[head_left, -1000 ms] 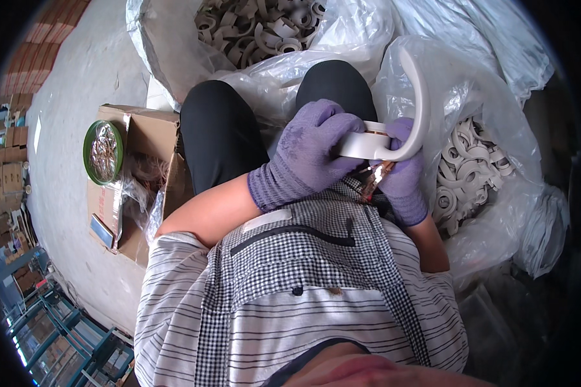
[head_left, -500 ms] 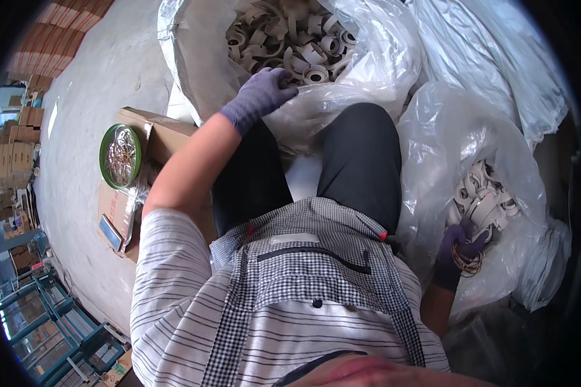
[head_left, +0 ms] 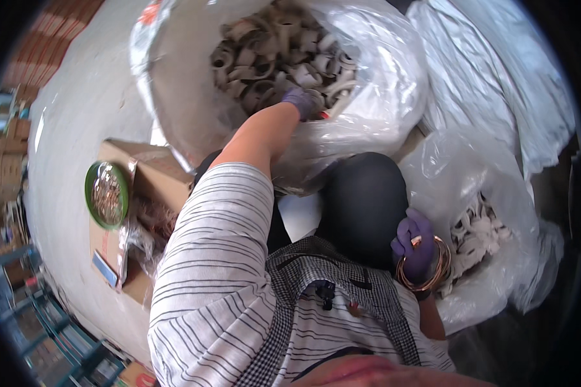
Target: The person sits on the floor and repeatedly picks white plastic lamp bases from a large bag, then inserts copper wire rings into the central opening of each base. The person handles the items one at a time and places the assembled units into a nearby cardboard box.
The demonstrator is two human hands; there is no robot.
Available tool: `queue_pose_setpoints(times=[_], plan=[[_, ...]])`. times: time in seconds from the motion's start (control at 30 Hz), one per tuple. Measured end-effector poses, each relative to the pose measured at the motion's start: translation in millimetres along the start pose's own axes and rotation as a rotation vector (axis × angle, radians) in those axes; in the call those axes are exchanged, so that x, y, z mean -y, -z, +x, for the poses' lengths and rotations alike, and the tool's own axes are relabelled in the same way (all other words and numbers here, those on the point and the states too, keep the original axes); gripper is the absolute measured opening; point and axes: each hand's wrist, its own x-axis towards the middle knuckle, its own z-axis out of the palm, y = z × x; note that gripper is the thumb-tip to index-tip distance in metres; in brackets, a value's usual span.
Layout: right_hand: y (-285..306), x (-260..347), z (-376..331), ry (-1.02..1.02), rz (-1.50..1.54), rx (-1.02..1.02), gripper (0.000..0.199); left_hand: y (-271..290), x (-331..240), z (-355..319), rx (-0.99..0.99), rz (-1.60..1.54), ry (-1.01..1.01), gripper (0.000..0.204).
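Observation:
My left hand (head_left: 301, 102), in a purple glove, reaches into the large clear plastic bag (head_left: 187, 71) in front of me. It touches the off-white curved, ring-like plastic pieces (head_left: 306, 74) heaped there; its fingertips are hidden among them, with a small red spot beside them. My right hand (head_left: 418, 242), gloved in purple, is beside my right knee with its fingers curled. A bundle of thin copper-coloured wire loops (head_left: 440, 267) hangs in and around it. Just right of that hand, a smaller clear plastic bag (head_left: 445, 168) holds more white curved pieces (head_left: 478, 235).
At left, a green round dish (head_left: 89, 197) with shiny copper-coloured bits rests by a cardboard box (head_left: 155, 171). A dark flat rectangular object (head_left: 104, 268) and crumpled clear plastic (head_left: 139, 242) lie near it. Silvery sheeting (head_left: 478, 84) covers the far right.
My left hand has gone from the bag's near rim down into the heap of pieces. My right hand has left the smaller bag and come towards my knee, with the wire loops.

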Motion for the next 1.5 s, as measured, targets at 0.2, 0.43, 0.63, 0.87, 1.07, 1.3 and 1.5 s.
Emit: queue_pose_setpoints(times=[0.2,0.43,0.63,0.87,1.07,1.3,1.5], plan=[[-16.4,20.9,7.9,-0.105,0.201,-0.054,0.037,17.2,-22.9,2.0,-0.143,0.024,-0.111,0.028],[-16.3,6.8,13.8,-0.033,0.489,0.027,0.032,88.1,19.5,-31.7,-0.244,-1.293,0.327,0.036],[-33.6,39.6,25.9,0.183,0.092,-0.027,0.065,210.7,-73.9,-194.8,-0.480,-1.394,0.183,0.025],[-79.5,63.8,54.2,0.513,-0.155,0.008,0.106,235.3,-157.5,-294.9,-0.383,-1.439,0.024,0.020],[-56.2,40.4,42.5,0.395,-0.135,0.089,0.067,240.7,-168.4,-322.9,-0.054,-1.730,-0.102,0.030],[-33.1,7.2,26.9,0.678,-0.758,-0.081,0.043,170.3,-181.2,-284.8,-0.766,-0.827,-0.421,0.117],[-45.4,76.8,34.8,0.092,-0.209,-0.213,0.042,156.9,-193.6,-292.6,-0.831,-0.769,-0.273,0.113]])
